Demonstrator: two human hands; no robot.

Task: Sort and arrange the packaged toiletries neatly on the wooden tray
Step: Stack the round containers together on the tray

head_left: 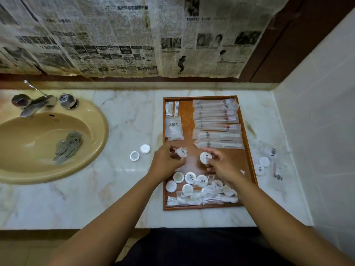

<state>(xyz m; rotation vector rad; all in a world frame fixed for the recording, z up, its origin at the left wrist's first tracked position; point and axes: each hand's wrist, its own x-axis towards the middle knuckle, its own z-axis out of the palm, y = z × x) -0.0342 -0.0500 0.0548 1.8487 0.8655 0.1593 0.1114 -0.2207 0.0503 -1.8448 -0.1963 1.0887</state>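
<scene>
Hovering over the tray (187, 116), left hand (165, 160) pinches crinkled packet (181, 152), right hand (222, 164) round packet (205, 157).

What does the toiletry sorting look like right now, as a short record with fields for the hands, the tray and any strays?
left hand: pinches a small wrapped packet above the tray
right hand: holds a round wrapped soap above the tray
wooden tray: long sachets stacked rear right; flat sachets and cotton swab packets rear left; pile of round soaps unsorted at front
off tray, left: two round packets on the marble counter
off tray, right: several loose packets on the counter
</scene>
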